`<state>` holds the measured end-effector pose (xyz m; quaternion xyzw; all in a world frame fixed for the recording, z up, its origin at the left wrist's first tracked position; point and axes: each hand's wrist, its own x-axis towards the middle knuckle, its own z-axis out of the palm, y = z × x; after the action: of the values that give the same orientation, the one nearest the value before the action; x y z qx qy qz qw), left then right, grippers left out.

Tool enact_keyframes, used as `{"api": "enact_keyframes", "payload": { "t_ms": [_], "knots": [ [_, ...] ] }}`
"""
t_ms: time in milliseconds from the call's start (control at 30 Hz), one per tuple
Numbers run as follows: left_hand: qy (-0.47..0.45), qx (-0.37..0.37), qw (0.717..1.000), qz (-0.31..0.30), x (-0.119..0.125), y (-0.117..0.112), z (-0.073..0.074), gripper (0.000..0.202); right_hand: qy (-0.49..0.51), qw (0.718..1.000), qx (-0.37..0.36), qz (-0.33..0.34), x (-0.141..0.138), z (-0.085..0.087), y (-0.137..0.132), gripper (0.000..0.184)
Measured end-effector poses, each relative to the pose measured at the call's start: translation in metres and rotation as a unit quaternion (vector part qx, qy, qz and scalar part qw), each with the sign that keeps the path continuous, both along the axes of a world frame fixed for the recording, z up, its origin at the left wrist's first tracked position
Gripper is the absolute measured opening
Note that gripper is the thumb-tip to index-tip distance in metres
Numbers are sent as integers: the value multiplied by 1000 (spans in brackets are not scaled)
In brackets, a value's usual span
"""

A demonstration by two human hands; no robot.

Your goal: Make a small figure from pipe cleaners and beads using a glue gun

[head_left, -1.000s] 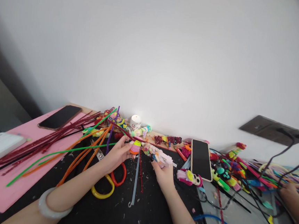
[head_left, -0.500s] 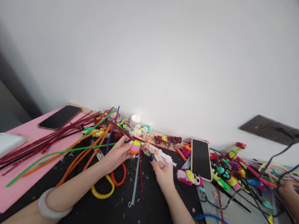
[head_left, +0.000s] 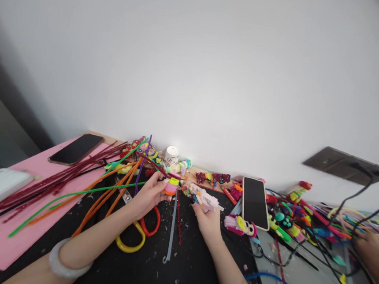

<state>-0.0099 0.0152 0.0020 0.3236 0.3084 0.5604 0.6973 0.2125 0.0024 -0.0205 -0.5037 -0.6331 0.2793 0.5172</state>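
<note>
My left hand pinches a small pink, yellow and orange pipe-cleaner piece between thumb and fingers. A dark red pipe cleaner runs along its top. My right hand is closed round a pale hot glue gun, whose front end is crusted with coloured bits and points at the piece, close to it. Beneath, a translucent glue stick and a short red glitter pipe cleaner lie on the black mat. Scissors with yellow and red handles lie below my left wrist.
Red glitter pipe cleaners and a phone lie on pink board at left. Another phone, a pipe-cleaner doll and cables are at right. Another person's hand is at the far right. A wall stands behind.
The glue gun's front end has shifted very slightly to the right, away from the piece. My left hand stays almost still.
</note>
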Motion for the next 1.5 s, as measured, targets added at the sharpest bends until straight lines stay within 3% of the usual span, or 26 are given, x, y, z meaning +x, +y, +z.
{"api": "enact_keyframes", "payload": {
  "t_ms": [167,333,1033,1500],
  "knots": [
    [35,25,999,8,2,2,-5,61,-3,1000,2,-8,0,1,-2,19],
    [51,36,998,-9,4,1,-7,60,-37,999,-7,16,-2,4,-6,6],
    [84,52,995,-6,4,3,-9,67,-31,999,1,25,-3,5,-6,7],
    [86,64,994,25,4,10,-24,69,-28,999,27,23,-5,7,-6,9]
  ]
}}
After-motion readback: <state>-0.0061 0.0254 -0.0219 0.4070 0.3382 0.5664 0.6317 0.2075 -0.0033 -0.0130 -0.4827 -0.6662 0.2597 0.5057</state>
